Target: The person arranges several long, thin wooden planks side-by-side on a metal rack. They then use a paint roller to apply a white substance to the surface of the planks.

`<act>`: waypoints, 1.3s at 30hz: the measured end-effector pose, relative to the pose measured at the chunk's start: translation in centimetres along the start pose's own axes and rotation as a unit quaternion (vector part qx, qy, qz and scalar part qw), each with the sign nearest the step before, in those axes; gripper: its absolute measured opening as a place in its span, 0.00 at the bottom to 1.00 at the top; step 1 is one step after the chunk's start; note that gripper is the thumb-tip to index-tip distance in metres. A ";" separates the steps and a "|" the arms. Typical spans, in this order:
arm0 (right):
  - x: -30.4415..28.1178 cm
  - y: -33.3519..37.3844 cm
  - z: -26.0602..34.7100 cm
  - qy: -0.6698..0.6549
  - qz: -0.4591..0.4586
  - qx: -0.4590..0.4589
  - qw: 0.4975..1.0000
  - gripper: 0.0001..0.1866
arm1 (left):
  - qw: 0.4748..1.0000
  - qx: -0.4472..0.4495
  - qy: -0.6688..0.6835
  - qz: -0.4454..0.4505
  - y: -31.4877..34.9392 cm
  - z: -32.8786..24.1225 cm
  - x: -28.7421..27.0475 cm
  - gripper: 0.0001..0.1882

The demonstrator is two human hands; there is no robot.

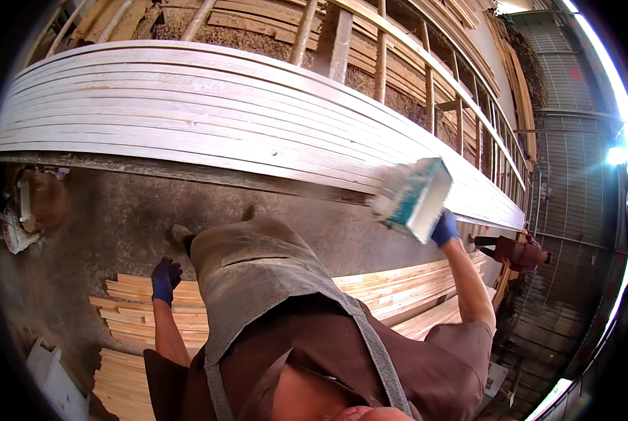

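A row of long, narrow boards [187, 116] coated in white lies side by side in front of me. My right hand [445, 228], in a blue glove, is closed on a wide, box-shaped brush [426, 196] in white and teal. Motion blurs its bristle side, which overlaps the near edge of the white boards; whether it touches them I cannot tell. Most of my right fingers are hidden behind the brush. Low on the left hangs my left hand [165, 281] in a dark blue glove, fingers apart and holding nothing, above stacked bare wood strips [138, 316].
Beyond the boards stands a long rack of wooden rails [426, 63] with lumber behind it. More wood strips [398, 284] lie behind me on the right. Another person [514, 252] stands at the boards' far right end. A cluttered brown container [40, 200] sits at left.
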State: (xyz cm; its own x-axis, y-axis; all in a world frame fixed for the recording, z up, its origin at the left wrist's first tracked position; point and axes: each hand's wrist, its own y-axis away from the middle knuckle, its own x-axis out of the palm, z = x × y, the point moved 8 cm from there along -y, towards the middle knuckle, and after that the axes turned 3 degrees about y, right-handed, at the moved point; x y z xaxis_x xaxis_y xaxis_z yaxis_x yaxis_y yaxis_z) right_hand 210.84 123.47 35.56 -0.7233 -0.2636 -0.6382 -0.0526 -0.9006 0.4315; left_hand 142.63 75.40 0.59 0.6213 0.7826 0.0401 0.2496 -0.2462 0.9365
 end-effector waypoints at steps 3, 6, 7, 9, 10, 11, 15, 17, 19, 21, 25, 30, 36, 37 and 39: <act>-8.5 -0.2 -1.7 0.627 -0.020 -0.062 0.776 0.15 | 0.997 0.022 -0.065 0.033 0.9 -1.0 5.1 0.25; -12.6 -1.5 -1.3 0.545 -0.080 -0.009 0.835 0.17 | 0.997 0.020 -0.076 0.020 1.0 0.6 7.0 0.21; -14.5 -2.5 -2.9 0.496 -0.085 0.021 0.864 0.18 | 0.992 0.041 -0.100 0.070 0.3 1.6 8.0 0.20; -18.2 -4.5 -6.4 0.437 -0.143 -0.002 0.888 0.13 | 0.972 0.081 -0.152 0.159 -0.3 2.8 6.9 0.17; -15.1 -6.1 -5.3 0.361 -0.113 -0.082 0.922 0.14 | 0.990 0.024 -0.114 0.081 0.7 3.9 4.9 0.17; -12.1 -7.5 -2.7 0.277 -0.078 -0.164 0.944 0.16 | 0.998 -0.030 -0.063 0.004 2.0 4.7 3.7 0.18; 1.0 -8.4 6.4 0.281 -0.075 -0.223 0.930 0.14 | 0.997 -0.045 0.021 -0.062 4.8 5.8 -1.0 0.22; 8.4 -7.3 13.5 0.261 0.003 -0.305 0.916 0.15 | 0.993 -0.055 0.069 -0.074 5.4 7.2 -2.6 0.26; 17.0 -5.2 21.3 0.310 0.069 -0.383 0.867 0.15 | 0.990 -0.076 0.080 -0.093 6.0 8.3 -2.9 0.26; 24.4 -4.4 27.4 0.272 0.095 -0.428 0.857 0.16 | 0.991 -0.047 0.097 -0.083 6.3 9.0 -3.3 0.24; 41.4 -0.8 42.0 0.430 0.125 -0.532 0.719 0.13 | 0.976 -0.043 0.195 -0.089 6.6 12.9 -6.1 0.21; 59.1 6.4 59.0 0.390 0.139 -0.610 0.676 0.12 | 0.935 -0.053 0.349 -0.041 6.6 19.3 -11.8 0.17; 73.4 13.0 73.2 0.380 0.110 -0.633 0.665 0.11 | 0.966 0.000 0.227 -0.124 1.3 7.8 -22.9 0.13; 74.4 12.5 74.1 0.389 0.104 -0.630 0.665 0.12 | 0.972 0.053 0.170 -0.151 1.4 1.8 -24.6 0.12; 74.4 12.2 74.0 0.365 0.103 -0.616 0.691 0.13 | 0.954 0.128 0.233 -0.138 2.1 -4.8 -28.5 0.14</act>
State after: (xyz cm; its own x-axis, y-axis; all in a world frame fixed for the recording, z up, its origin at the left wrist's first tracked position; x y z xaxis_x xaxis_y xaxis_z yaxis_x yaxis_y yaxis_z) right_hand 105.42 118.45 40.48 -0.0650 -0.1283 -0.9896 0.9503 -0.3106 -0.0222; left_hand 121.91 55.34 3.09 0.1232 0.9923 0.0096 0.5670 -0.0783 0.8200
